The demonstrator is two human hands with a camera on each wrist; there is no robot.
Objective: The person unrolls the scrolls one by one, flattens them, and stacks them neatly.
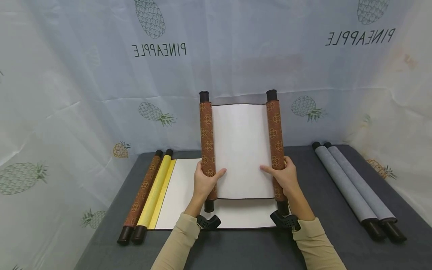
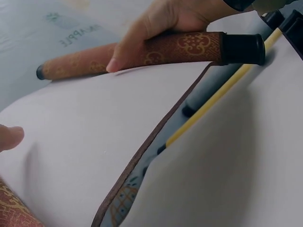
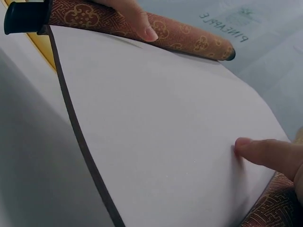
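Note:
A brown hanging scroll [image 1: 241,150] with gold flower patterns is held up, partly unrolled, its white sheet stretched between two upright rolls. My left hand [image 1: 204,183] grips the left roll [image 1: 207,138] low down, its thumb over the white face. On the right roll [image 1: 275,135], my right hand [image 1: 285,174] has a similar grip, thumb pointing inward. Most fingers are hidden behind the rolls. Below and behind lies an open yellow-edged scroll [image 1: 182,191] with a white sheet. In the left wrist view, the right hand [image 2: 161,23] wraps the patterned roll [image 2: 194,45] near its black end knob.
Left on the dark table [image 1: 249,251] lie a rolled brown patterned scroll [image 1: 141,197] and the yellow scroll's roll [image 1: 155,191], side by side. Two grey scrolls [image 1: 347,183] lie together at the right. A pineapple-printed curtain [image 1: 236,63] hangs behind and along both sides.

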